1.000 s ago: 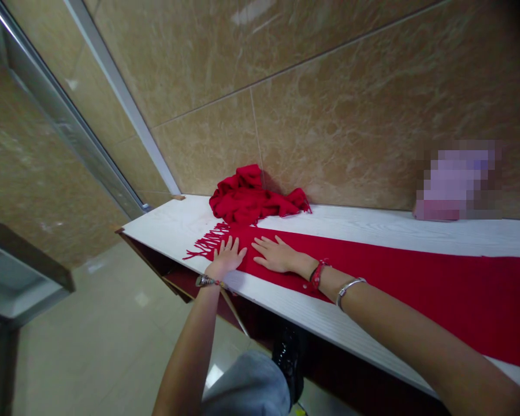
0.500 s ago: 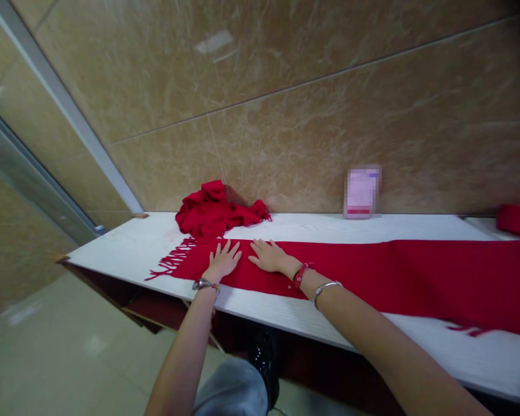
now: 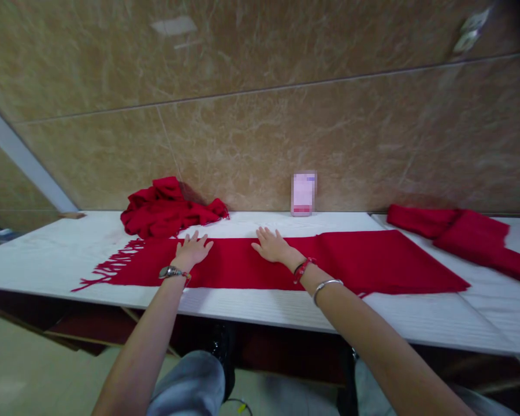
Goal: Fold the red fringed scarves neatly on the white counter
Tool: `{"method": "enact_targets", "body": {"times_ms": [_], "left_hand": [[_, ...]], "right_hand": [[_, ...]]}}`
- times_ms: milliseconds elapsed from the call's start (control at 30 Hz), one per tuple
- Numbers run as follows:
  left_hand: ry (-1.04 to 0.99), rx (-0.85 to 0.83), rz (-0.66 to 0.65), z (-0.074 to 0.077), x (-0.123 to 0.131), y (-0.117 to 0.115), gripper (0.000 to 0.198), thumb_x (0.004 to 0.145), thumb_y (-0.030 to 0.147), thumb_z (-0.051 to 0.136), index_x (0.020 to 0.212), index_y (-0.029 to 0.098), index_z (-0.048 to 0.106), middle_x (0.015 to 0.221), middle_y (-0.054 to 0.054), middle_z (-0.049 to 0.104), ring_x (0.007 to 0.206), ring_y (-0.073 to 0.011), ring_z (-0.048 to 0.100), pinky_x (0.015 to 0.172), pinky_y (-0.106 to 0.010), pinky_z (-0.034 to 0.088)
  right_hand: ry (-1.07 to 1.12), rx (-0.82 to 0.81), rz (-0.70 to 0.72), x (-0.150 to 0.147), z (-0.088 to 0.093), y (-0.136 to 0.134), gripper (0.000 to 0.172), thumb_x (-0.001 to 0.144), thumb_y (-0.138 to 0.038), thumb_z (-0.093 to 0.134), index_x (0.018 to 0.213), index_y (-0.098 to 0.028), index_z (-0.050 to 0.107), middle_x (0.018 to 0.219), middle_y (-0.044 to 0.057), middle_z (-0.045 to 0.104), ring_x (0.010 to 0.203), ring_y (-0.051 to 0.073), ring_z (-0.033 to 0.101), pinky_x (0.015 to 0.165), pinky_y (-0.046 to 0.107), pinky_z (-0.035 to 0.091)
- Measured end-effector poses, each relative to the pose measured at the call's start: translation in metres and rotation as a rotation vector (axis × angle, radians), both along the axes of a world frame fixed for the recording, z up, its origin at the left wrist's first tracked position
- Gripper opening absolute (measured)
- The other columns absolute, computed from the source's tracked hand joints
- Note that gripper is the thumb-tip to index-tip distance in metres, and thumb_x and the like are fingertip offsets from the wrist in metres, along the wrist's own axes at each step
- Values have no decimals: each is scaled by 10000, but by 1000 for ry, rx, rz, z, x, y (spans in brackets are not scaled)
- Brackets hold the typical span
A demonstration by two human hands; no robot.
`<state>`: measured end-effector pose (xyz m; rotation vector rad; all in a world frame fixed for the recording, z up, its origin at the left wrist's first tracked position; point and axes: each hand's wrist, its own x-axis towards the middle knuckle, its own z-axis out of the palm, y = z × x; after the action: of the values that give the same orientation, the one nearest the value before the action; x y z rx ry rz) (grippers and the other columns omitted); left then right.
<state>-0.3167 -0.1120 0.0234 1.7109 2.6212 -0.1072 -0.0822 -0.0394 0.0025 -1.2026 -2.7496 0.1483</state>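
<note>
The two hands were close together a moment ago, side by side near the fringed end, and now they stand apart. The left hand (image 3: 193,249) is almost at the same place on the cloth, while the right hand (image 3: 271,245) has gone further along it, away from the fringe (image 3: 108,268). Both lie flat with the palm down and the fingers spread. They press on the cloth and pinch nothing.

The long red scarf (image 3: 364,263) lies stretched along the white table (image 3: 47,254), parallel to the front edge, with its fringe at the left. Between the hands it looks smooth. In my judgement the flattening is moving from the fringed end toward the middle, and the right part has not yet been passed over.

Now the count. I see one scarf spread out and one crumpled red heap (image 3: 164,208) behind it, against the tiled wall (image 3: 260,115). There is also folded red cloth (image 3: 455,228) far at the right, and I cannot tell if it is one piece or two. One small pink card (image 3: 304,193) leans on the wall, and its face is blurred. Two hands are at work. There are three wrist bands: one bracelet (image 3: 172,271) on the left wrist, and a red cord (image 3: 302,268) and a silver bangle (image 3: 327,285) on the right
</note>
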Motion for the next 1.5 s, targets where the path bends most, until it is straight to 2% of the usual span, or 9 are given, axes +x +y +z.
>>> {"method": "enact_targets", "body": {"times_ms": [167, 367, 567, 767, 867, 1000, 1133, 1300, 1500], "left_hand": [[-93, -1, -88, -19, 31, 17, 607, 839, 583, 166, 1394, 336, 179, 1484, -16, 92, 1322, -365, 110, 974, -619, 185], [-127, -4, -63, -13, 37, 11, 613, 846, 557, 168, 1403, 303, 161, 1487, -23, 69, 1331, -350, 58, 1004, -588, 126], [-80, 11, -60, -5, 47, 16, 567, 863, 507, 232, 1387, 293, 228, 1480, -45, 119, 1329, -354, 63, 1010, -572, 115], [13, 95, -348, 3, 107, 39, 560, 883, 490, 241, 1397, 272, 201, 1486, -79, 41, 1342, -306, 15, 1029, -528, 108], [-67, -38, -475, 0, 141, 47, 605, 865, 532, 258, 1405, 286, 144, 1486, -50, 9, 1345, -286, -3, 1039, -505, 105], [-159, -219, -491, -5, 156, 53, 647, 843, 569, 260, 1407, 283, 118, 1481, -33, 13, 1346, -269, 29, 1049, -476, 105], [-173, -216, -513, -4, 147, 56, 667, 824, 604, 280, 1402, 303, 134, 1481, -37, 43, 1344, -279, 45, 1047, -465, 119], [-154, -124, -434, -9, 119, 48, 644, 839, 599, 263, 1398, 291, 181, 1480, -52, 55, 1341, -297, 36, 1040, -492, 106], [-119, -19, -483, -17, 70, 21, 562, 883, 528, 225, 1392, 288, 210, 1486, -59, 14, 1348, -265, 7, 1045, -486, 84]], "right_hand": [[8, -64, 39, 10, -2, -12, 612, 903, -453, 200, 1384, -75, 235, 1460, 135, 175, 1330, 286, 137, 1049, 517, 143], [-117, -101, -214, 88, -2, 8, 648, 904, -481, 204, 1386, -47, 213, 1456, 180, 152, 1329, 292, 131, 1054, 473, 154], [-41, 168, -129, 140, 13, 9, 625, 911, -427, 267, 1361, 5, 251, 1436, 214, 192, 1331, 298, 112, 1049, 447, 194], [-58, 73, -276, 193, 8, 15, 583, 904, -407, 307, 1364, -51, 273, 1434, 185, 228, 1316, 322, 170, 1014, 529, 224], [-40, 52, -277, 209, 2, 15, 543, 908, -375, 312, 1353, -64, 300, 1417, 186, 274, 1307, 299, 217, 1015, 506, 239], [64, 135, -153, 204, 11, -1, 523, 889, -341, 378, 1330, -62, 348, 1403, 189, 305, 1310, 285, 215, 1035, 474, 232], [115, 169, 163, 175, 25, -34, 469, 863, -314, 449, 1263, -68, 452, 1330, 171, 429, 1265, 247, 329, 1036, 406, 276], [79, 85, 387, 127, 27, -67, 440, 841, -285, 497, 1222, -63, 492, 1239, 169, 525, 1150, 231, 479, 951, 338, 393], [31, 76, 481, 88, 15, -82, 465, 897, -324, 391, 1298, -89, 413, 1336, 164, 424, 1247, 237, 358, 1014, 391, 309]]}}
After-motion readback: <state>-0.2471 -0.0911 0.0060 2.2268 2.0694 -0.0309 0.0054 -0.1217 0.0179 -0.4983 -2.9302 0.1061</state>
